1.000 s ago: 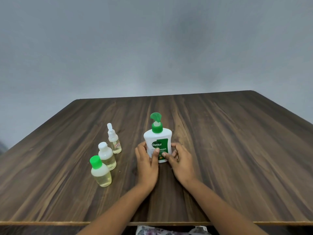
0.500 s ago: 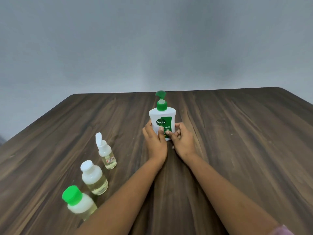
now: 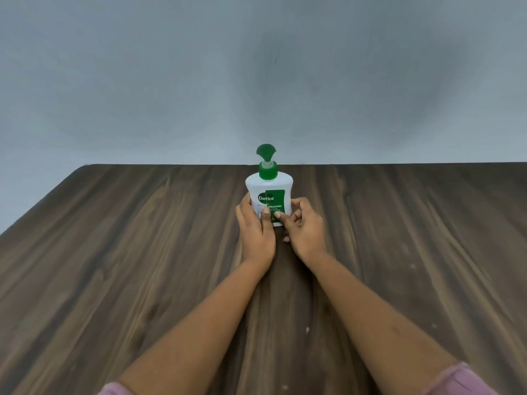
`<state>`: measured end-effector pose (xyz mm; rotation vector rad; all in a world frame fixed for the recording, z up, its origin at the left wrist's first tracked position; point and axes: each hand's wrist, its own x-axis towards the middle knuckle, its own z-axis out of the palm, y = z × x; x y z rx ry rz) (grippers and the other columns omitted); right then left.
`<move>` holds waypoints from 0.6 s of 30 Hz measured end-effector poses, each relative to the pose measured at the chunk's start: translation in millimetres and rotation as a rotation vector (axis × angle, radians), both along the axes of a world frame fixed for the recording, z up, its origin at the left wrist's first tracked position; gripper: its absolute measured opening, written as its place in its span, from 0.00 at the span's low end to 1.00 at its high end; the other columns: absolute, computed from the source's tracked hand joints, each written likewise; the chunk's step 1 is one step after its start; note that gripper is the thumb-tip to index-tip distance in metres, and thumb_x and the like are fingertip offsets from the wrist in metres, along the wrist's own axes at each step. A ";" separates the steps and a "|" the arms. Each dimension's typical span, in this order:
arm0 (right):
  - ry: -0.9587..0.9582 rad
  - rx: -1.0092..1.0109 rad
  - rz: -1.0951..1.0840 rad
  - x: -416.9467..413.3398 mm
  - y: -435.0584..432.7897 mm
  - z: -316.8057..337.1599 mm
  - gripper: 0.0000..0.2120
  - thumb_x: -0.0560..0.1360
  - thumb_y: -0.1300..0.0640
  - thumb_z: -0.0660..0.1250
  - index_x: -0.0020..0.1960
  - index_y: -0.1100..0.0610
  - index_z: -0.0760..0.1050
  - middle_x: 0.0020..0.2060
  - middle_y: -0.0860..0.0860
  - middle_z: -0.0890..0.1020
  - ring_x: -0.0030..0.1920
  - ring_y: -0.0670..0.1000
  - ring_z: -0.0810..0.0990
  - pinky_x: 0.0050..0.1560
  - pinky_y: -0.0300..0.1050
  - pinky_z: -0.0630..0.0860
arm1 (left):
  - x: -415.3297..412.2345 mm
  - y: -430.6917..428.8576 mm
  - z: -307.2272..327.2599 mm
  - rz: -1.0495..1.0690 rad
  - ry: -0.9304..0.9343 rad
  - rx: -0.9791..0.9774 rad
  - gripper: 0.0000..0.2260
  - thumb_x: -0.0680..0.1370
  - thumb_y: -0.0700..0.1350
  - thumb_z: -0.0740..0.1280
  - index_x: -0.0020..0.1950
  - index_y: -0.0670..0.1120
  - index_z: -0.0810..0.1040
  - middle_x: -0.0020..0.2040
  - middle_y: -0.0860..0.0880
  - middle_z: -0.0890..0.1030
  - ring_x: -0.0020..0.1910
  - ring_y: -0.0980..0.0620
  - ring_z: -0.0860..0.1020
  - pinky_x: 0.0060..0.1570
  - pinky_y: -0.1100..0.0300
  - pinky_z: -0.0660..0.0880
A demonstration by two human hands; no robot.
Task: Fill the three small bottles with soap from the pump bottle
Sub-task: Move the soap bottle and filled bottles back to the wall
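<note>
A white pump bottle [image 3: 268, 186] with a green pump head and a green Dettol label stands upright near the far edge of the wooden table [image 3: 114, 252]. My left hand [image 3: 255, 228] grips its lower left side, thumb on the front label. On the lower right side my right hand [image 3: 303, 226] holds it, thumb on the label and fingers curled round the base. Both arms reach far forward. The three small bottles are out of view.
The table's far edge runs just behind the pump bottle, against a plain grey wall. The left corner of the table is rounded. Pink sleeves show at the bottom of the view.
Both hands have carried the pump bottle away from me toward the far edge. The view has shifted forward, and the three small bottles at the left have dropped out of sight.
</note>
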<state>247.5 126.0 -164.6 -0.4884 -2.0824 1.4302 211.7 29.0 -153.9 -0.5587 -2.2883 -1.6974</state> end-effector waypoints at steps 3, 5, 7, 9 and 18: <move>-0.022 -0.038 0.030 -13.6 10.8 3.8 0.10 0.75 0.60 0.71 0.55 0.57 0.73 0.33 0.51 0.75 0.27 0.44 0.75 0.27 0.40 0.77 | -13.6 4.8 0.7 -0.018 0.003 -0.046 0.21 0.79 0.47 0.56 0.70 0.40 0.62 0.59 0.46 0.66 0.53 0.74 0.65 0.49 0.81 0.63; -0.057 -0.056 0.057 -24.1 18.1 6.2 0.09 0.76 0.61 0.70 0.55 0.58 0.73 0.35 0.52 0.76 0.29 0.44 0.75 0.26 0.38 0.76 | -24.9 9.1 2.1 -0.009 -0.013 -0.057 0.22 0.78 0.47 0.56 0.69 0.40 0.62 0.58 0.46 0.67 0.54 0.73 0.65 0.50 0.80 0.63; -0.097 -0.047 0.089 -32.9 23.4 8.1 0.08 0.77 0.62 0.68 0.54 0.58 0.73 0.36 0.52 0.76 0.30 0.45 0.75 0.26 0.40 0.77 | -35.7 11.6 2.7 -0.001 -0.021 -0.062 0.22 0.77 0.46 0.58 0.69 0.40 0.62 0.58 0.46 0.66 0.54 0.73 0.66 0.50 0.80 0.63; -0.130 -0.043 0.118 -43.4 29.0 10.7 0.06 0.78 0.62 0.67 0.53 0.57 0.71 0.36 0.51 0.76 0.29 0.46 0.75 0.27 0.42 0.78 | -49.6 15.3 3.1 0.009 -0.019 -0.088 0.22 0.77 0.44 0.60 0.69 0.40 0.62 0.59 0.45 0.65 0.52 0.72 0.66 0.49 0.77 0.64; -0.166 -0.102 0.123 -91.4 48.5 21.8 0.06 0.78 0.62 0.66 0.50 0.57 0.69 0.36 0.51 0.76 0.28 0.47 0.74 0.22 0.38 0.73 | -105.8 31.1 5.6 0.008 -0.025 -0.190 0.23 0.78 0.41 0.63 0.71 0.42 0.61 0.59 0.45 0.64 0.46 0.60 0.69 0.50 0.62 0.70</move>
